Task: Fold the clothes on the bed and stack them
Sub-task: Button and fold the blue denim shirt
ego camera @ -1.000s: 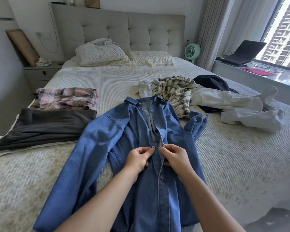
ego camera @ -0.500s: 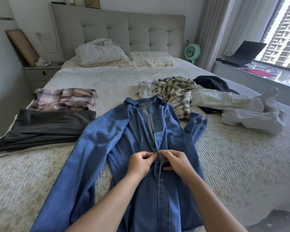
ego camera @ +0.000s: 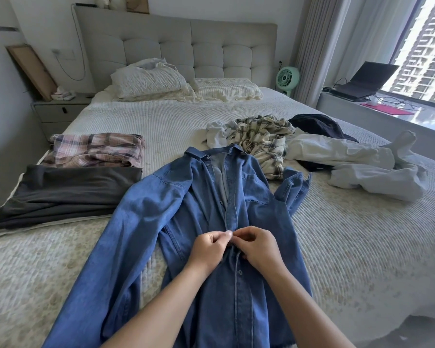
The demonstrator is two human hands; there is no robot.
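A blue denim button-front shirt (ego camera: 186, 222) lies front-up on the ribbed cream quilted bed (ego camera: 349, 247), collar toward the tufted grey headboard (ego camera: 176, 46). The left hand (ego camera: 209, 249) and right hand (ego camera: 258, 247) meet at the placket mid-chest, fingers curled, pinching its two edges together; the button between them is hidden. One sleeve runs out of view at the bottom. At left lie a folded pink plaid garment (ego camera: 96, 149) and folded dark grey cloth (ego camera: 60, 194); at right, a crumpled pile of unfolded clothes (ego camera: 312, 151).

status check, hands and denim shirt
Left hand and right hand pinching denim shirt placket, buttoning. Collar end open. Nothing in the way.
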